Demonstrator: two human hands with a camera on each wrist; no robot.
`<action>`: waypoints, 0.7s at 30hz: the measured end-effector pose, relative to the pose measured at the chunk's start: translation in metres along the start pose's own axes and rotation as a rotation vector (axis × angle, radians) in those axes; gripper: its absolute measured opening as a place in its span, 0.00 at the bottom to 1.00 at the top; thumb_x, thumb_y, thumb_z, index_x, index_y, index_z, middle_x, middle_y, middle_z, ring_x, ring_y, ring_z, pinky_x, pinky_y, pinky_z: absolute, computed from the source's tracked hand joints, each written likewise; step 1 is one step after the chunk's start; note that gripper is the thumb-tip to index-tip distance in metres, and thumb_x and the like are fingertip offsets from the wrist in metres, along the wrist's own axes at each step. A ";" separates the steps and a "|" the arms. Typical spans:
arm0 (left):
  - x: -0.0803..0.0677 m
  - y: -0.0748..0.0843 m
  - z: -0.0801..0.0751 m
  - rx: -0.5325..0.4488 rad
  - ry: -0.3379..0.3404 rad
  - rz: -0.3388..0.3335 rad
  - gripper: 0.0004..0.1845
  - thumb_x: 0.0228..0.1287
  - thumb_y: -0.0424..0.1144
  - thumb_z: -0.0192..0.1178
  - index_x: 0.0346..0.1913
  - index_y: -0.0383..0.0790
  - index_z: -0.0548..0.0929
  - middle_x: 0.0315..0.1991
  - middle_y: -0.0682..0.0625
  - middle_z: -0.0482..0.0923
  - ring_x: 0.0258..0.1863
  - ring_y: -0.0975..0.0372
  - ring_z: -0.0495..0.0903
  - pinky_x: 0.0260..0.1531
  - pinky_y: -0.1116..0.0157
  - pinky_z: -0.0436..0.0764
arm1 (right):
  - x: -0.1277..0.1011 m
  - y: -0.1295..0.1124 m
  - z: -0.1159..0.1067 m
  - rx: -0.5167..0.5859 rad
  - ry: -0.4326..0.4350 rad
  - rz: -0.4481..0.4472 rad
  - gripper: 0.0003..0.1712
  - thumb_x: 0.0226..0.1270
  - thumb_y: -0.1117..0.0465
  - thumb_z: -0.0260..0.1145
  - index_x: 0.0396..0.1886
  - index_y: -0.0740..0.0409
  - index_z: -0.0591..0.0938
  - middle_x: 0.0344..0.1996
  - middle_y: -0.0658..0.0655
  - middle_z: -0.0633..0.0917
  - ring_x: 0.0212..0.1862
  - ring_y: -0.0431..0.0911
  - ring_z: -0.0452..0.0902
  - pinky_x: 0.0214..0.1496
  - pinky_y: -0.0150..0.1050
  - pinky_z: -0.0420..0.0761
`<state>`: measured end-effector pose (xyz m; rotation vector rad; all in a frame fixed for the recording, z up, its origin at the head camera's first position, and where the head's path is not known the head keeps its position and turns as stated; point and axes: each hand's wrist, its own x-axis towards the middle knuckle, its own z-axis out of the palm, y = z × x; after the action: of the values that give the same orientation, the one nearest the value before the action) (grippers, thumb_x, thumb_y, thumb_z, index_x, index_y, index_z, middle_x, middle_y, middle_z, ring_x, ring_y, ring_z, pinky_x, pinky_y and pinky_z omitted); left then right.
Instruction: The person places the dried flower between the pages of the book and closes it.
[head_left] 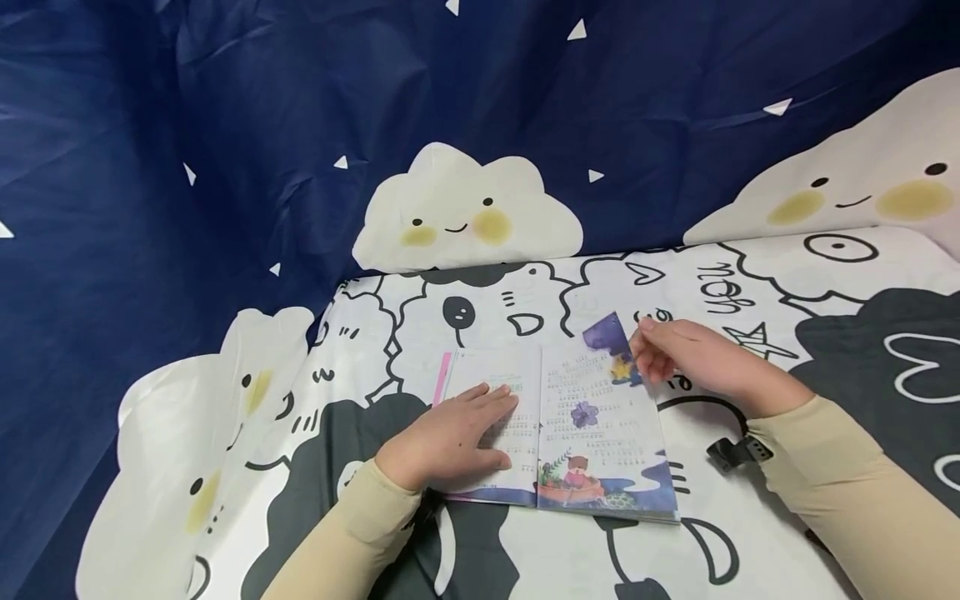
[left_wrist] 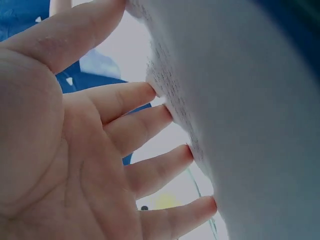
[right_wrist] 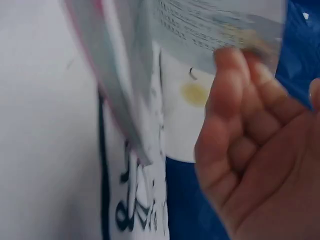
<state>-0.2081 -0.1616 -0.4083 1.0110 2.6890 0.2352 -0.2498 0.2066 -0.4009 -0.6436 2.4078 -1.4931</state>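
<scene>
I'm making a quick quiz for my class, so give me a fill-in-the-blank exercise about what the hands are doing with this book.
1. The left hand lies flat on the ____ page of the open book.
2. The right hand pinches the upper ____ of the right page, lifting it.
3. The flower printed on the right page is ____.

Missing words: left; corner; purple

Bare printed cloth (head_left: 750, 275) is lying open around the book (head_left: 570, 433); only a small black clip (head_left: 738, 452) is sitting near its right edge.
</scene>
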 end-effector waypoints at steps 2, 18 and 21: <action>-0.001 0.000 -0.003 0.009 0.036 0.019 0.41 0.65 0.57 0.66 0.78 0.50 0.65 0.77 0.52 0.60 0.77 0.54 0.57 0.72 0.56 0.62 | -0.002 -0.005 0.002 0.018 0.000 -0.080 0.31 0.88 0.54 0.34 0.45 0.69 0.81 0.32 0.58 0.85 0.31 0.52 0.81 0.36 0.42 0.81; -0.013 0.027 -0.037 -0.078 0.435 0.458 0.36 0.75 0.62 0.49 0.77 0.46 0.64 0.78 0.50 0.57 0.76 0.58 0.57 0.73 0.56 0.59 | -0.009 -0.035 0.034 -0.133 -0.049 -0.386 0.22 0.84 0.66 0.43 0.50 0.53 0.85 0.42 0.46 0.87 0.38 0.44 0.82 0.41 0.40 0.81; -0.016 0.034 -0.041 -0.029 0.481 0.553 0.38 0.77 0.66 0.37 0.77 0.44 0.65 0.79 0.47 0.55 0.77 0.54 0.56 0.74 0.53 0.57 | -0.012 -0.041 0.045 -0.193 -0.081 -0.407 0.20 0.83 0.64 0.47 0.54 0.48 0.85 0.49 0.43 0.85 0.44 0.41 0.83 0.48 0.41 0.81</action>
<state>-0.1873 -0.1495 -0.3582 1.8788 2.7094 0.6976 -0.2104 0.1612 -0.3848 -1.2750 2.4795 -1.3407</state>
